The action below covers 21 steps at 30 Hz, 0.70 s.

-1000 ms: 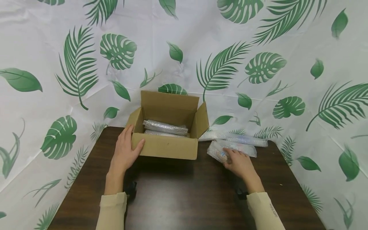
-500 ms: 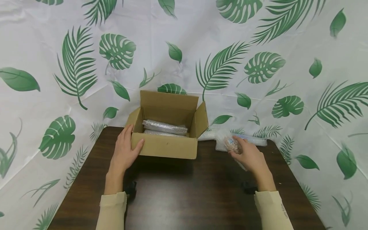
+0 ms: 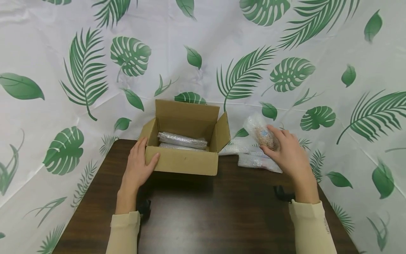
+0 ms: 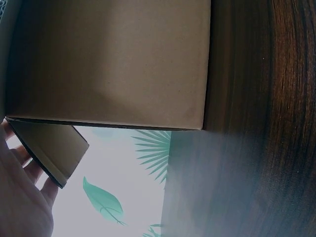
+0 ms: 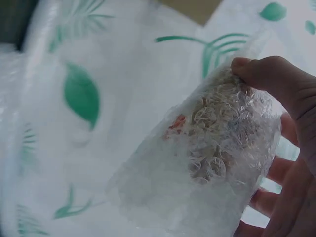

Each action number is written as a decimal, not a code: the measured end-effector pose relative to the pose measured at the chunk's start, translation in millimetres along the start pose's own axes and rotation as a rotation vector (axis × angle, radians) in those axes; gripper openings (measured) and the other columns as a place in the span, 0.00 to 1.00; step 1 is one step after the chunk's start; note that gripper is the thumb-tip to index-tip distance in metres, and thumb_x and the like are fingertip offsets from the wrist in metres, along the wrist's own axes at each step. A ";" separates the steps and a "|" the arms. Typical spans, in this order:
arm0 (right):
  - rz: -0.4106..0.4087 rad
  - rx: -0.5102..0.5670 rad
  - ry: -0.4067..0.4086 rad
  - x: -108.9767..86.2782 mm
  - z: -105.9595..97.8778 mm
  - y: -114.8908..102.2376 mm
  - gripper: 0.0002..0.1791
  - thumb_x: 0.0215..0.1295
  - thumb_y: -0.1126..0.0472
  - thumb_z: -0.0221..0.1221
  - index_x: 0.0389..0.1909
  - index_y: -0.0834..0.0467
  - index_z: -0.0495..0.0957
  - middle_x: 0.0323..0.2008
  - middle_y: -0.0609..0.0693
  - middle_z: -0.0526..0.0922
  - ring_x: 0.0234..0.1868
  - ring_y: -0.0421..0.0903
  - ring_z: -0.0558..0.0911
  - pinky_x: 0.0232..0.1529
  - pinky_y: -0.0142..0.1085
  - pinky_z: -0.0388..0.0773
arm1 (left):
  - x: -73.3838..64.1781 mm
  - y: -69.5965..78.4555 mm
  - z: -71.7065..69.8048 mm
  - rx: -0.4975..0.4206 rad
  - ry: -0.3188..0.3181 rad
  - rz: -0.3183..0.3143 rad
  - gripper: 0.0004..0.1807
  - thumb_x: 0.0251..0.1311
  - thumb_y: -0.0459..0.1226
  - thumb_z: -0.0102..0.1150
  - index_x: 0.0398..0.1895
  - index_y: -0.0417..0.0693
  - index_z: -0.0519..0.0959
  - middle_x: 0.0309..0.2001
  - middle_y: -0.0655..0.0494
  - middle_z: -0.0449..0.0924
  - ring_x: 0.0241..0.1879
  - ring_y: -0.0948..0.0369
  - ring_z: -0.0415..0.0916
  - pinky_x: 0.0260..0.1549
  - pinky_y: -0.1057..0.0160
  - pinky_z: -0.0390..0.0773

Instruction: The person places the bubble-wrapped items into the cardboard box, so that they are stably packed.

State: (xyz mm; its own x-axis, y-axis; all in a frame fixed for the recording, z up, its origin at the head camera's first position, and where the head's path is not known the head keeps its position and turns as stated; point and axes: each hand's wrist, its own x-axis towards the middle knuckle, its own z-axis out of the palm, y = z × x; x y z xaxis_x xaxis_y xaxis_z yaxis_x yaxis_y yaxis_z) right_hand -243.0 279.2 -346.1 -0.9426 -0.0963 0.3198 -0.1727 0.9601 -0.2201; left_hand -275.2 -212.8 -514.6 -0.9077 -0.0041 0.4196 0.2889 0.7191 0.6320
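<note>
At the left front corner of an open cardboard box (image 3: 182,163), my left hand (image 3: 135,167) holds on, fingers along the left flap and thumb over the front flap. The left wrist view shows those fingertips against a cardboard flap (image 4: 57,148). My right hand (image 3: 289,151) grips a bubble-wrapped package (image 3: 264,135) between thumb and fingers, raised above the table on the right. Up close in the right wrist view, something brownish with a small orange-red patch shows through the clear bubble wrap (image 5: 212,133); its kind cannot be made out.
Inside the box lie bubble-wrapped bundles (image 3: 182,139). More bubble-wrapped packages (image 3: 258,161) lie on the dark wooden table (image 3: 190,215), right of the box. A white leaf-print cloth (image 3: 203,81) hangs behind and beside the table.
My right hand has picked the bubble-wrapped package up from the pile, lifting it and moving it right. My left hand and the box have stayed in place.
</note>
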 end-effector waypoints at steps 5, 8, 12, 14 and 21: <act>-0.077 -0.006 0.097 13.5 -12.6 -23.2 0.41 0.69 0.48 0.72 0.80 0.44 0.67 0.69 0.61 0.77 0.65 0.65 0.74 0.49 0.70 0.78 | 0.0 0.9 -0.2 -0.008 0.004 0.006 0.45 0.75 0.54 0.58 0.85 0.42 0.55 0.83 0.36 0.56 0.81 0.35 0.54 0.77 0.29 0.55; -0.127 -0.008 0.117 23.5 -17.2 -39.0 0.38 0.69 0.49 0.72 0.78 0.46 0.70 0.69 0.58 0.77 0.65 0.63 0.74 0.51 0.67 0.78 | 0.2 1.1 -0.9 -0.011 0.004 0.008 0.45 0.75 0.54 0.58 0.85 0.41 0.55 0.83 0.35 0.56 0.81 0.35 0.54 0.77 0.28 0.55; -0.203 -0.029 0.144 34.6 -20.0 -58.9 0.36 0.68 0.50 0.72 0.76 0.47 0.72 0.68 0.56 0.79 0.64 0.62 0.76 0.51 0.65 0.79 | 0.6 0.9 -1.6 -0.017 0.000 0.010 0.45 0.75 0.54 0.58 0.85 0.41 0.55 0.83 0.35 0.56 0.82 0.35 0.54 0.77 0.29 0.55; -0.242 -0.047 0.168 38.9 -20.1 -68.3 0.35 0.68 0.51 0.72 0.75 0.46 0.74 0.66 0.56 0.80 0.63 0.62 0.76 0.49 0.64 0.80 | 0.6 1.0 -1.8 -0.023 -0.003 0.010 0.45 0.76 0.53 0.58 0.85 0.41 0.55 0.83 0.36 0.56 0.82 0.35 0.53 0.78 0.29 0.55; -0.370 -0.108 0.242 56.5 -18.0 -113.6 0.33 0.68 0.49 0.73 0.74 0.40 0.76 0.65 0.53 0.82 0.63 0.61 0.78 0.43 0.62 0.84 | 1.6 -1.7 -1.5 -0.020 0.003 0.014 0.45 0.75 0.54 0.58 0.85 0.42 0.56 0.83 0.36 0.56 0.81 0.35 0.54 0.77 0.29 0.55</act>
State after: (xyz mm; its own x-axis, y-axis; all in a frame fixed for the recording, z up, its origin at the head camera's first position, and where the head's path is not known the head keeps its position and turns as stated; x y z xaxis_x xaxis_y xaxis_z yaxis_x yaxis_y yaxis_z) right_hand -271.5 169.4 -286.4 -0.7270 -0.3862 0.5677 -0.4425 0.8958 0.0428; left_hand -276.6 -215.1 -514.0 -0.9026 0.0040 0.4305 0.3079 0.7050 0.6389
